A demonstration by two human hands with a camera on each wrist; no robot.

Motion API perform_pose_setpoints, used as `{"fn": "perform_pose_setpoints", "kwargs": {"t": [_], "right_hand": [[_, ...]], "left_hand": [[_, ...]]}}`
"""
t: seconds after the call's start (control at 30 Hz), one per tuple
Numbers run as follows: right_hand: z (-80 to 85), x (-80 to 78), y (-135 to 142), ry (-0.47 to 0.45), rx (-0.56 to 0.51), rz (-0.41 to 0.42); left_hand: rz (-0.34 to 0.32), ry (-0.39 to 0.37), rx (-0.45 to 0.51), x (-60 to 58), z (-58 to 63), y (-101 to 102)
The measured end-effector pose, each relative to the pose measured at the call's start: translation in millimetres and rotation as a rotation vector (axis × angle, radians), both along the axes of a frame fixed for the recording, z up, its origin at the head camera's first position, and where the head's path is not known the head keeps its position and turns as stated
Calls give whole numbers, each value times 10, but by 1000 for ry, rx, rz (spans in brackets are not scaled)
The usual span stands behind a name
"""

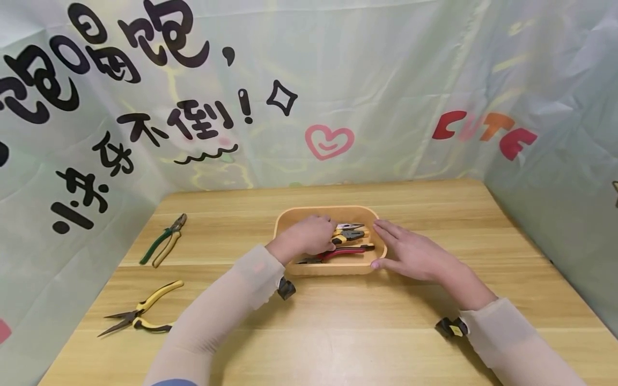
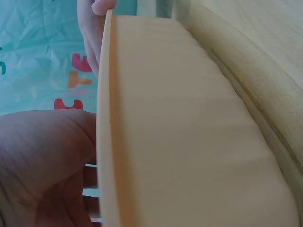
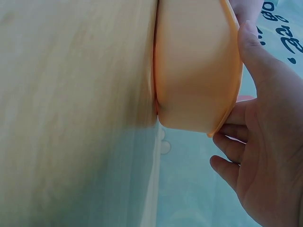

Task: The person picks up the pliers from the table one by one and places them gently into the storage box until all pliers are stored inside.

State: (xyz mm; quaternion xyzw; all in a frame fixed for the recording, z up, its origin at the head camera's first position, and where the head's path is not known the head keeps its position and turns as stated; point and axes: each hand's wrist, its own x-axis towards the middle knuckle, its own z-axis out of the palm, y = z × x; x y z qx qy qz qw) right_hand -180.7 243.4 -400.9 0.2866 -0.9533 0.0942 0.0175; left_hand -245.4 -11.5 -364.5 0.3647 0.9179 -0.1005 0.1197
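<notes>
A: Box first. Where, what?
B: Middle of the table [image 1: 338, 332]: pale orange box [image 1: 333, 270]. Looks like smooth plastic, rounded corners, thin lip.
A: Inside?
B: At the near side, red-handled pliers [image 1: 350, 250], slim grips. Behind, yellow-handled pliers [image 1: 352, 235], stubby dark metal nose pointing right. Farthest back, sharp-nosed pliers [image 1: 351, 226], shiny tapered metal.
A: Left hand?
B: The left hand [image 1: 311, 235] dips inside over the pliers, back of the hand up. Fingertips mostly hidden; can't tell if it grips anything.
A: Right?
B: The right hand [image 1: 417, 254] holds the box by its right end, thumb at the near corner, fingers along the end wall.
A: Outside the box?
B: Left side: cutters [image 1: 174, 230], one green handle, one yellow, short blunt head. Nearer: long-nose pliers [image 1: 130, 317], spread open, curved yellow-and-black handles, one end behind the left sleeve [image 1: 217, 316].
A: Surfaces?
B: Sleeve's thin, pale, wrinkled. Table has banded wood grain. Cloth [image 1: 386, 80] behind: creased, pale green, black writing [image 1: 200, 119], pink heart outline [image 1: 309, 140].
</notes>
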Motion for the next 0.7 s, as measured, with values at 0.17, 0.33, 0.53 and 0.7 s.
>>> {"fn": "perform_pose_setpoints", "kwargs": {"t": [0.17, 0.33, 0.53, 0.7], "right_hand": [[3, 3, 3, 3, -4, 2], [11, 14, 1, 2, -8, 4], [6, 13, 1, 2, -2, 3], [4, 10, -3, 2, -1, 1]], "left_hand": [[2, 2, -5, 25, 10, 7], [-2, 17, -10, 47, 2, -2], [12, 24, -2, 45, -35, 1], [54, -22, 24, 29, -29, -13]]}}
